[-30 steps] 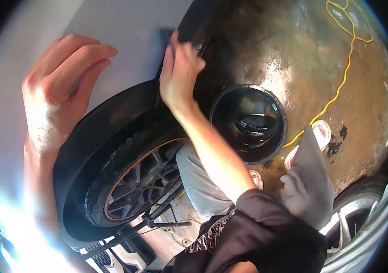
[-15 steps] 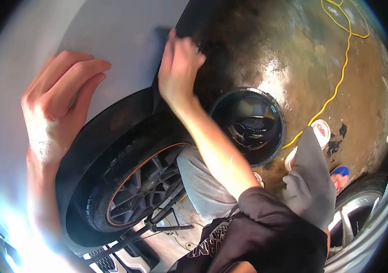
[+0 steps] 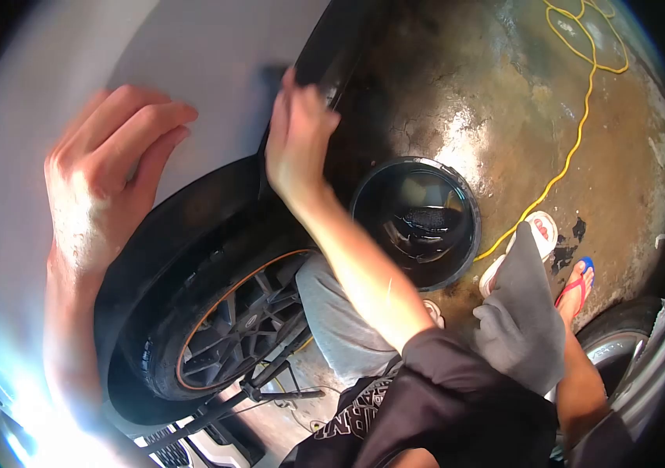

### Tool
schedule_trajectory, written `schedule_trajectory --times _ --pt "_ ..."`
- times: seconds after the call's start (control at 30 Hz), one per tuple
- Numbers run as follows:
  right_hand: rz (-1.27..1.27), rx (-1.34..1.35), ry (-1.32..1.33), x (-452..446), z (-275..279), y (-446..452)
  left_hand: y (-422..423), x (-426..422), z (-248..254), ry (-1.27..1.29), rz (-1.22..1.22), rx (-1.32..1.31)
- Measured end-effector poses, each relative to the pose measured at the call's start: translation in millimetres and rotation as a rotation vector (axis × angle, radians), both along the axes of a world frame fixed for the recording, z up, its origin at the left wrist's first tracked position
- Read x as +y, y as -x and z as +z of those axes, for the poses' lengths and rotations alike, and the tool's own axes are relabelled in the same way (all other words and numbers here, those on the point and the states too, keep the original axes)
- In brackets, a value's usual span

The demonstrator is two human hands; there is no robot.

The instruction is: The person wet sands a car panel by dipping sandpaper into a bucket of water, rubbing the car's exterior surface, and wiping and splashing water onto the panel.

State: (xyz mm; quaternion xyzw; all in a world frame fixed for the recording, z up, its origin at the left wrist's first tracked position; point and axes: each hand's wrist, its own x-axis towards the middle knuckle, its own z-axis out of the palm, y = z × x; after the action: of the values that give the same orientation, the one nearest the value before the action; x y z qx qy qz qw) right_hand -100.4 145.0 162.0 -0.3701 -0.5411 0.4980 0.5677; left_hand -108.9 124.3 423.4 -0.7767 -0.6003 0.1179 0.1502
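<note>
My left hand [image 3: 110, 175] is raised in front of the grey car panel [image 3: 200, 47], its fingers bent together and the thumb tip close to them. Whether anything thin sits in that pinch cannot be made out. At the black lower trim [image 3: 313, 58] is my right hand [image 3: 299, 132], blurred, with its fingers curled at the panel's edge. What they grip, if anything, is hidden. Below both hands lie the black wheel arch [image 3: 204, 187] and the tyre with its dark spoked wheel [image 3: 243, 327].
A black bucket [image 3: 359, 207] of dark liquid stands beside my right forearm. The yellow cord [image 3: 582, 129] runs over the wet, stained floor [image 3: 520, 101]. Another person's sandalled foot [image 3: 574, 288] is near a second car's tyre [image 3: 621, 320]. A black bar frame [image 3: 250, 388] stands below the wheel.
My right hand has moved slightly down and left along the trim. My left hand has barely shifted. The other person's foot and lower leg show more now.
</note>
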Motion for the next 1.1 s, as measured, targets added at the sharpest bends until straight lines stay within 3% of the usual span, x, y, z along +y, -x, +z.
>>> schedule_trajectory --times 0.1,0.2,0.3,0.4,0.5,0.57,0.63,0.7,0.77,0.9,0.97,1.1 --pt "-0.021 -0.002 -0.064 -14.4 -4.4 -2.2 -1.6 -1.6 -1.2 0.006 0.023 0.0" --pt "-0.089 0.002 -0.037 68.6 -2.5 8.1 -0.5 -4.9 -2.2 -0.008 0.042 -0.013" --pt "-0.179 -0.018 -0.063 45.5 -1.1 8.4 -2.4 -3.3 -0.9 -0.005 0.013 0.01" --pt "-0.104 -0.04 -0.067 -0.4 -2.4 -0.7 -2.1 -1.1 -2.5 -0.003 0.026 -0.004" --pt "-0.208 -0.059 -0.096 68.6 -2.8 8.0 -1.3 -2.3 -2.9 -0.003 0.031 -0.006" --pt "-0.041 -0.043 -0.031 104.5 -2.6 3.8 -1.8 -2.2 -2.7 0.003 0.023 0.007" --pt "-0.171 -0.05 -0.088 75.3 -3.3 7.9 -3.3 -1.8 -2.2 -0.006 0.038 -0.001" --pt "-0.103 -0.069 -0.083 12.9 -2.8 -0.6 -3.7 2.0 -0.8 0.002 0.036 0.005" --pt "-0.091 -0.01 -0.092 5.7 -3.4 -4.1 -5.5 1.1 -1.8 0.001 0.064 0.002" --pt "-0.199 -0.056 -0.104 116.7 -3.7 12.0 -2.3 -1.3 -3.1 -0.013 0.03 0.012" --pt "-0.182 -0.047 -0.082 116.8 -2.2 10.8 -6.6 0.5 -1.5 0.006 0.062 -0.017" --pt "0.025 -0.009 0.002 23.1 -3.0 -1.8 -5.7 2.5 -0.8 0.0 0.047 0.018"
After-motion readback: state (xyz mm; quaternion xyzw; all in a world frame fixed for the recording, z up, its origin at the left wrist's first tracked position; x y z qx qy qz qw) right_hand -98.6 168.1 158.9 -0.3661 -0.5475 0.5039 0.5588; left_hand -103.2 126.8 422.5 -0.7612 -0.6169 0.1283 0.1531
